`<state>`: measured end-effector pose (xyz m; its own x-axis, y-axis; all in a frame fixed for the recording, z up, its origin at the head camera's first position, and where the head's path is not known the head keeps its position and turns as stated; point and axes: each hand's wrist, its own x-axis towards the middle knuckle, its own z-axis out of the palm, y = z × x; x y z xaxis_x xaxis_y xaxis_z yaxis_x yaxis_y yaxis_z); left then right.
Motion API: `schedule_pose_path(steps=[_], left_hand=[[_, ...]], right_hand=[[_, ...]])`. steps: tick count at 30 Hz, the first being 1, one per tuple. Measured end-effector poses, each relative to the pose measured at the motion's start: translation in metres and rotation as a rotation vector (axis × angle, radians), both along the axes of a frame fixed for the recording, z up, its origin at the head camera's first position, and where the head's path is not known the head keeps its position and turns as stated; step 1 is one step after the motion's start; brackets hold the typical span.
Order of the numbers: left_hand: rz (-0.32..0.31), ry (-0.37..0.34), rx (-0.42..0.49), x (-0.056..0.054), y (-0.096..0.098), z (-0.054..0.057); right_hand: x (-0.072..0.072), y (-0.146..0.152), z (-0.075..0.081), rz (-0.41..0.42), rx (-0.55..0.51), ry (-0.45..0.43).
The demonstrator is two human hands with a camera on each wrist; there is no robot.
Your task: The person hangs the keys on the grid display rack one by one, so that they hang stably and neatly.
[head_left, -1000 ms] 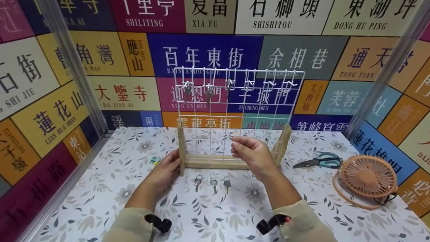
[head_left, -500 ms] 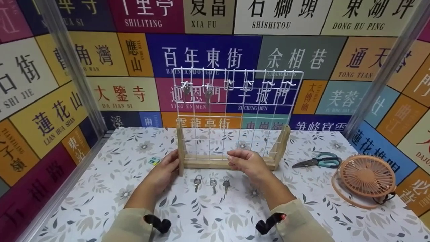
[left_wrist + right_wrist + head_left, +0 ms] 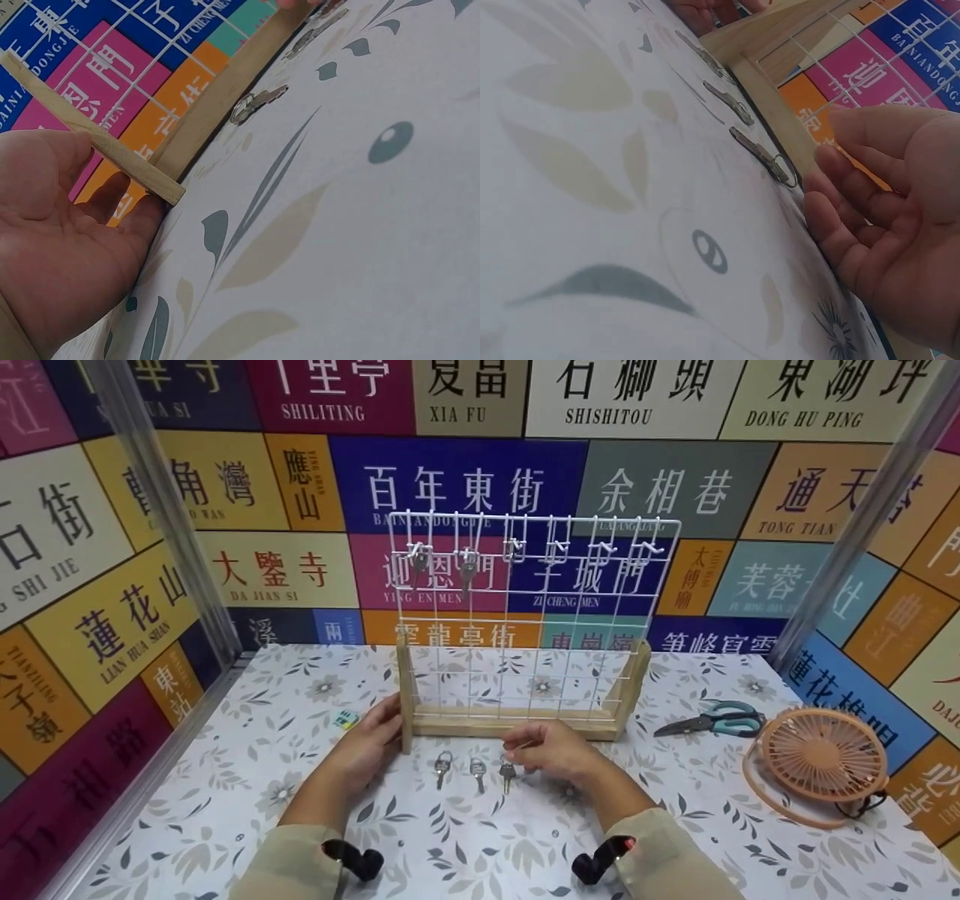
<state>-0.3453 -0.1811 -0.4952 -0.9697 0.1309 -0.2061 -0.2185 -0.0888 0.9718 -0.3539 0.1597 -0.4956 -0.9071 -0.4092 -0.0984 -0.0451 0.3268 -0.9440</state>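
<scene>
Right hand [image 3: 551, 750] is positioned at the right-hand key [image 3: 507, 772], which lies in a row with the middle key [image 3: 478, 769] and left key [image 3: 442, 767], mid-tabletop [image 3: 420, 851], short of the rack [image 3: 457, 727]. Its fingers are loosely bent, thumb apart, pinching nothing. Left hand [image 3: 371, 742] grips the rack's left post [image 3: 406, 697]. Step in hand, as judged: collecting a key. Next move appears to require a thumb-and-finger pinch. Limitations: fingertips partly mask that key's upper end, contact unconfirmed; the third hook's [image 3: 514, 546] load is indistinct; the tabletop's near edge is cut off.
</scene>
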Motion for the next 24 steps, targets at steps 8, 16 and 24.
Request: schedule_pose_path(steps=[8, 16, 24], left_hand=[[-0.008, 0.009, -0.031, -0.0014, -0.0006, -0.002], [-0.012, 0.011, -0.018, -0.001, -0.0012, -0.0012], [-0.007, -0.005, -0.032, -0.0006, -0.0016, -0.0005]], right_hand=[[0.002, -0.0005, -0.0025, 0.031, 0.109, 0.086], [0.0046, -0.0042, -0.0011, 0.02, 0.194, 0.105], [0.0036, -0.0044, -0.0011, 0.041, 0.229, 0.143]])
